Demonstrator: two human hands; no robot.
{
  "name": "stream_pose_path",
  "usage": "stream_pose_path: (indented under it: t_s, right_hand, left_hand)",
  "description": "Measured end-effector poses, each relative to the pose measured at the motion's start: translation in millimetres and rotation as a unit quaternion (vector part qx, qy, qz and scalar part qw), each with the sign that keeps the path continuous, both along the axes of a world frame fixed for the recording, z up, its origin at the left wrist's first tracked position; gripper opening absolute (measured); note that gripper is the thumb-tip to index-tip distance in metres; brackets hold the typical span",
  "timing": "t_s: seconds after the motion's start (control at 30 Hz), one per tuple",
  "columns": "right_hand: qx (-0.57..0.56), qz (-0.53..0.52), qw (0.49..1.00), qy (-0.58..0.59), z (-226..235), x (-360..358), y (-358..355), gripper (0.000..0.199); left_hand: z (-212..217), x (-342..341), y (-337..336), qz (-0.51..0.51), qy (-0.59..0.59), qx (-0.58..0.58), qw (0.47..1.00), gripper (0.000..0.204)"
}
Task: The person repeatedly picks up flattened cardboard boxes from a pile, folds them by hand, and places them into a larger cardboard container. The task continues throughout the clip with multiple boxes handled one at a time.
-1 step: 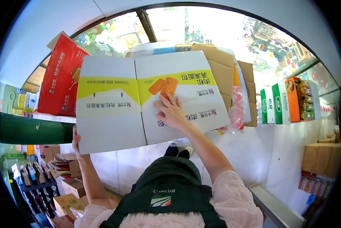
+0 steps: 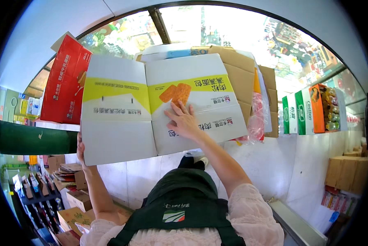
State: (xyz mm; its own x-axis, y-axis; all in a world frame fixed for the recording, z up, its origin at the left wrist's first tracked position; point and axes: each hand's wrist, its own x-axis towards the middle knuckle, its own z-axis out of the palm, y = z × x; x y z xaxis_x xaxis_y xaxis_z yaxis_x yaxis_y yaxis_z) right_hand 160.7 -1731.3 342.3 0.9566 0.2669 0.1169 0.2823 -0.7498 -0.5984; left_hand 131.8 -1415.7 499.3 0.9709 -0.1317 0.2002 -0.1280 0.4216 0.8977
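Note:
A flattened cardboard carton [image 2: 118,137], white with a yellow-green band and a picture of orange-brown bread slices, spreads out in front of me. Its printing faces me upside down, and a crease runs down its middle between two wide panels. My left hand [image 2: 81,148] grips the lower left edge; the carton partly hides its fingers. On the right panel, just below the pictured bread, my right hand [image 2: 184,122] presses with its fingers spread apart. Nothing is held in that hand.
Brown cardboard sheets [image 2: 237,80] and crumpled clear plastic [image 2: 255,119] lie behind the carton. A red carton [image 2: 65,84] stands at left, above a dark green pole [image 2: 36,138]. Boxed goods [image 2: 315,110] sit at right; several brown boxes [image 2: 79,200] are low on the left.
The carton's left panel has tilted up slightly about the middle crease, with my left hand still on its edge. My right hand stays almost in place.

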Motion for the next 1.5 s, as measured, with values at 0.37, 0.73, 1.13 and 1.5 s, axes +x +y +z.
stream_pose_path:
  t_s: [0.37, 0.73, 1.13, 1.5]
  right_hand:
    - [0.765, -0.134, 0.591, 0.216, -12.1, 18.8, -86.8, 0.045]
    - [-0.111, -0.355, 0.917, 0.145, 22.3, -7.4, -122.4, 0.090]
    - [0.171, -0.375, 0.910, 0.039, 19.1, -28.9, -66.7, 0.063]
    - [0.265, -0.307, 0.911, 0.072, 77.0, 14.8, -80.8, 0.035]
  left_hand:
    - [-88.4, 77.6, -220.4, -0.182, -0.207, 0.422, 0.864, 0.022]
    - [-183.3, 87.2, -232.9, -0.238, -0.260, 0.475, 0.806, 0.024]
    - [-184.0, 63.9, -13.1, 0.000, 0.357, 0.269, 0.895, 0.065]
    - [-138.0, 32.9, 93.3, 0.048, 0.266, 0.054, 0.961, 0.071]
